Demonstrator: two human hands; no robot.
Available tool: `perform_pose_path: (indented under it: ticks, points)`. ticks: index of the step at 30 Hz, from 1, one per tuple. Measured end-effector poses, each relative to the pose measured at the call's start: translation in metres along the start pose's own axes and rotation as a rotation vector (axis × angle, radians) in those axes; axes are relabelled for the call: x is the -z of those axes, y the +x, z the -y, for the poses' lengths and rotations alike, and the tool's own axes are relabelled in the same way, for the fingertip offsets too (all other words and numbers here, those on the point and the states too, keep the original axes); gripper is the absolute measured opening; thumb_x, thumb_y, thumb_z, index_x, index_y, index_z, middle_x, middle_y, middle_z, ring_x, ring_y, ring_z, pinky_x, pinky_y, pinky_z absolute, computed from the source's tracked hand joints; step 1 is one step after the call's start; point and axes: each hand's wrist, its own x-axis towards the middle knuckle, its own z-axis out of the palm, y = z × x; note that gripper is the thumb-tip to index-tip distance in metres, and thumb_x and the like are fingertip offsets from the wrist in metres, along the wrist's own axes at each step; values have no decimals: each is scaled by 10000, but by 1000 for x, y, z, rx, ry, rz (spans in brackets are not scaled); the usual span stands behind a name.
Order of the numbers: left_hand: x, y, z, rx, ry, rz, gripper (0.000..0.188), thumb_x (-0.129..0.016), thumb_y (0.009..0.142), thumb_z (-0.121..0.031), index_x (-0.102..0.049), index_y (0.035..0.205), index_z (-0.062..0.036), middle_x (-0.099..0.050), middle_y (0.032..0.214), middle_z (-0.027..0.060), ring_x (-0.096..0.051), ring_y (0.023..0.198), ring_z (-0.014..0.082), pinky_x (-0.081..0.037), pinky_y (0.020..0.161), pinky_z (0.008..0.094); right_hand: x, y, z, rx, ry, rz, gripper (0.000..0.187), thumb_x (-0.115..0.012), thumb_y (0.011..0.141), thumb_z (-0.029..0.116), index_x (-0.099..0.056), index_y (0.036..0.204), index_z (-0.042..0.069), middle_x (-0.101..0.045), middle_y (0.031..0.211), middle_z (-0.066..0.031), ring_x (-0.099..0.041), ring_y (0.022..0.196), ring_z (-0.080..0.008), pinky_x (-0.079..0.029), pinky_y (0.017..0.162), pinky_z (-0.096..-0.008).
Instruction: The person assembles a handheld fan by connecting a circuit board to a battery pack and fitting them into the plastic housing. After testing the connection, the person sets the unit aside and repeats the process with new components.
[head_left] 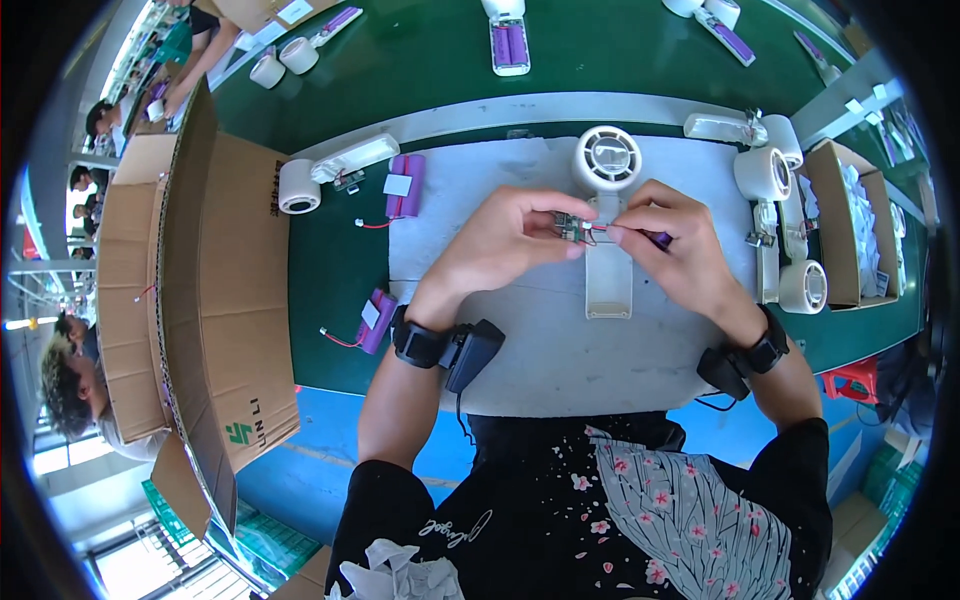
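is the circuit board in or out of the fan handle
Out: the left hand pinches the board, which sits mostly left of the handle, not inside it.

Bright, even light covers the green desk (pixel 345 260); beyond its left edge, windows (pixel 145 560) glare white. Soft, faint shadows mark the grey mat (pixel 500 370). Fisheye distortion bends the outer surroundings, and black fills the corners.
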Motion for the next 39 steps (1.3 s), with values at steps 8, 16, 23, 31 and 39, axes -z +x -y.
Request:
perform_pose_path:
  ticks: [8, 16, 23, 31, 39]
  points:
    - [-5, 5, 5, -133, -32, -77, 293, -703, 786, 76, -635, 1066, 20, -661, 940, 46, -622, 807, 80, -523, 744, 228, 1, 0, -2, -117, 158, 112, 59, -682, 826, 9, -671, 851, -44, -552, 799, -47, -514, 598, -88, -382, 502, -248]
    - [-8, 2, 3, -164, -32, -96, 289, -714, 771, 90, -633, 1039, 20, -669, 952, 66, -649, 863, 118, -543, 793, 256, 0, -1, -4, -280, 245, 110, 103, -659, 844, 22, -654, 808, -74, -552, 797, -47, -543, 545, -84, -394, 467, -220]
    - [-15, 2, 6, -289, 233, -156, 292, -716, 769, 93, -629, 1039, 22, -671, 954, 77, -664, 900, 147, -549, 825, 278, 4, 4, -4, -475, 450, 105, 143, -641, 842, 58, -660, 803, -78, -572, 725, -53, -526, 521, -97, -399, 472, -256]
    - [-19, 7, 8, -344, 206, -167, 244, -713, 765, 89, -627, 983, 20, -675, 948, 81, -667, 894, 152, -552, 818, 285, 5, 4, -7, -497, 498, 106, 132, -629, 846, 34, -654, 780, -78, -550, 730, -47, -540, 480, -107, -380, 438, -246]
    - [-19, 5, 7, -233, 23, -202, 286, -678, 762, 93, -645, 1035, 14, -677, 944, 89, -662, 888, 150, -549, 813, 279, 0, -3, -8, -74, 134, 94, 116, -644, 835, 19, -647, 754, -65, -563, 733, -68, -558, 535, -127, -391, 455, -265]
